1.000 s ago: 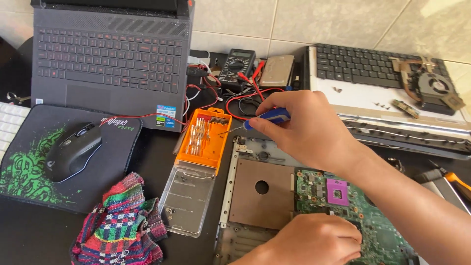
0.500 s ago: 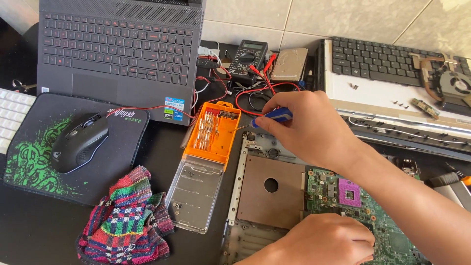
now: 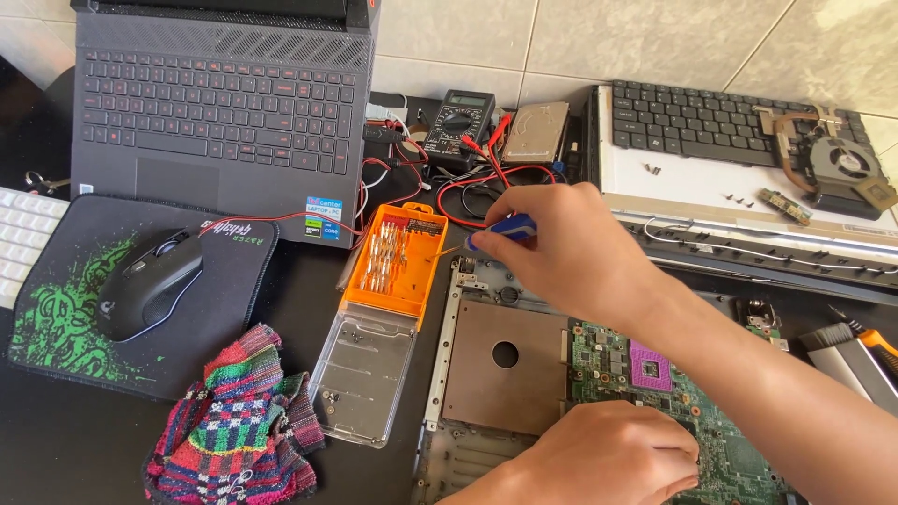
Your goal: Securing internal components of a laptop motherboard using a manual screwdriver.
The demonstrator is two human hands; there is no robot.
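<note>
Head view, looking straight down on a crowded bench. The right hand [image 3: 561, 248] sits just above centre, fingers pinched around a blue-handled screwdriver [image 3: 500, 229], its thin tip aimed toward nine o'clock at the orange bit case [image 3: 393, 262]. The tip hovers at the case's right edge; whether it touches a bit, I can't tell. The case's clear lid [image 3: 365, 374] lies folded open at six o'clock from the orange tray.

The left hand [image 3: 613, 458] is down at six o'clock, fingers curled and pressing flat on the green motherboard [image 3: 645, 369] of the opened laptop chassis [image 3: 500, 365]; it grips nothing that shows.

Around them: a grey laptop [image 3: 220, 112] at eleven o'clock, a black mouse [image 3: 150, 281] on its pad at nine, a striped cloth [image 3: 234, 421] at seven, a multimeter [image 3: 463, 122] with red leads at twelve, a detached keyboard [image 3: 720, 122] and cooling fan [image 3: 842, 164] at two.

The risks, as I judge them: a nudge from that tip could tip bits out of the open tray onto the dark table, and the loose screws [image 3: 739, 198] lying by the keyboard could roll off. Weight from the left palm could flex the bare board.
</note>
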